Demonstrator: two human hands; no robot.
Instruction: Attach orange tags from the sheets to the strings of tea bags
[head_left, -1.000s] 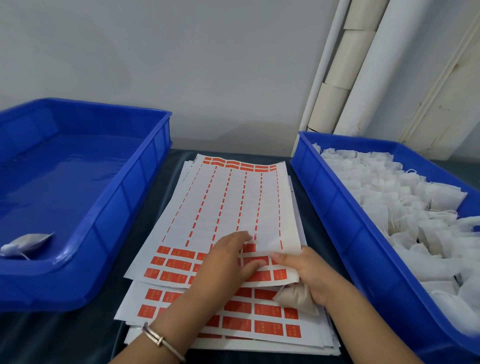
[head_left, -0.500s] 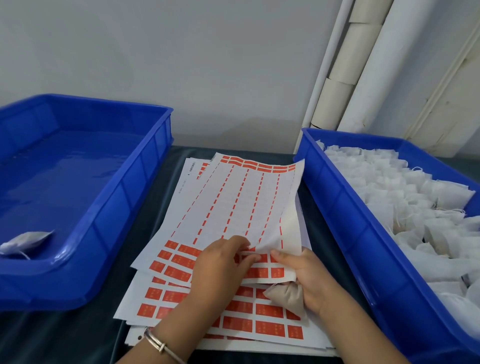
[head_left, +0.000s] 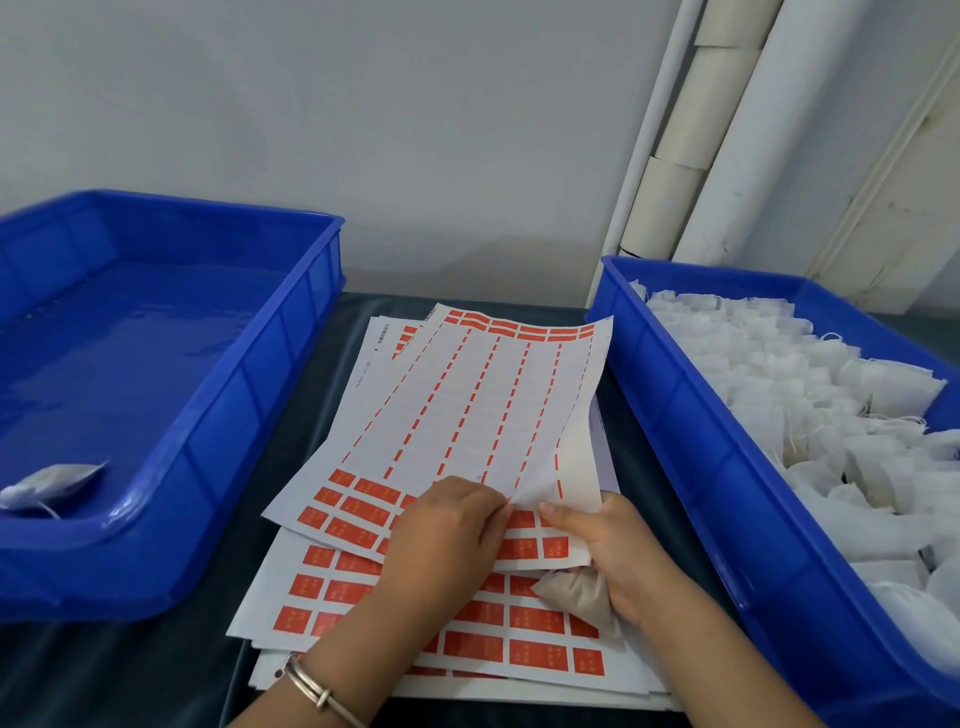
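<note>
1. Left hand (head_left: 441, 540) pinches the top sheet (head_left: 467, 415).
2. Right hand (head_left: 608, 551) cradles a tea bag (head_left: 571, 592), thumb on the sheet.
3. The sheet's right edge now curls higher than before.

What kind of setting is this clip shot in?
Likely a small packing or hand-assembly workstation: a blue bin heaped with tea bags, a stack of orange tag sheets on the table, and a second blue bin holding one finished bag.

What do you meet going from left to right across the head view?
Single tea bag → left bin → tag sheets → right bin → heap of tea bags.
</note>
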